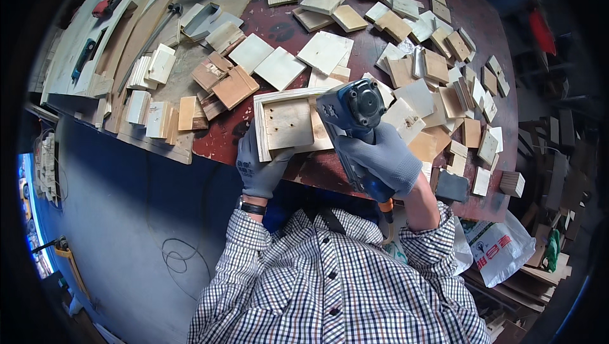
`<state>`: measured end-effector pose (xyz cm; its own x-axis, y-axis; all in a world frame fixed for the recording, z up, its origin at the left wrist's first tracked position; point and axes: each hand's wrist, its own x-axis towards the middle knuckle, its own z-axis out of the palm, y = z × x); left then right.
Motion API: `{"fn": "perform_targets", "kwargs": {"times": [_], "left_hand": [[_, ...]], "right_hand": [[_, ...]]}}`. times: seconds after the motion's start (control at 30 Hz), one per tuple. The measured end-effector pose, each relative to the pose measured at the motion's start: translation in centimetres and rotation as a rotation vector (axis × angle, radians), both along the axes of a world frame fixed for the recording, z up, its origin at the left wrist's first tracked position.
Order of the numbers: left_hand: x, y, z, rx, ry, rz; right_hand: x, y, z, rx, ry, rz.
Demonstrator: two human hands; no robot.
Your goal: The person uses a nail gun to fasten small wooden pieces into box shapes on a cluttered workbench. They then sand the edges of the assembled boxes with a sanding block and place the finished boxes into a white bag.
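Surface: dark red workbench (273,30), worn and stained, extending from the person's chest to the far edge.
Left hand: left hand (259,165), grey glove, fingers closed over the near left corner of the wooden frame (288,122), pressing it to the bench.
Wooden frame: pale shallow box, open side up, holes visible in its inner panel, lying at the near bench edge between both hands.
Right hand: right hand (380,157), grey glove, wrapped tightly around the grip of the blue power tool (351,108).
Power tool: nose set against the frame's right side.
Surroundings: loose plywood offcuts (412,39) scattered across the bench; long boards (136,23) at left.
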<state>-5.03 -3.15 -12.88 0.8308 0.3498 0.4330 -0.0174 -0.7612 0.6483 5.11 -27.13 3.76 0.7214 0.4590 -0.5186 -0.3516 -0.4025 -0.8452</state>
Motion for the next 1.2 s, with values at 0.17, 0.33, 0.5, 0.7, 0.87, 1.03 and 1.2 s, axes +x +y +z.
{"fn": "perform_targets", "kwargs": {"times": [0.17,0.33,0.5,0.7,0.87,1.03,1.2], "left_hand": [[-0.1,0.6,-0.4,0.003,0.020,-0.029],[-0.2,0.6,-0.4,-0.013,0.005,-0.024],[-0.1,0.3,-0.3,0.019,-0.026,-0.014],[-0.3,0.3,-0.3,0.046,-0.038,0.001],[0.0,0.5,-0.8,0.068,-0.048,-0.013],[0.0,0.3,-0.5,0.044,-0.031,-0.005],[-0.3,0.1,0.3,-0.068,0.036,-0.007]], "right_hand": [[0.8,0.3,-0.8,-0.018,0.001,0.023],[0.7,0.9,-1.0,0.028,0.040,0.073],[-0.6,0.6,1.2,-0.009,-0.068,0.014],[-0.5,2.7,4.3,-0.058,-0.076,0.163],[0.2,3.4,3.3,-0.133,-0.103,0.211],[0.2,4.2,4.0,-0.242,-0.122,0.287],[2.3,5.4,6.0,-0.319,-0.077,0.383]]}}
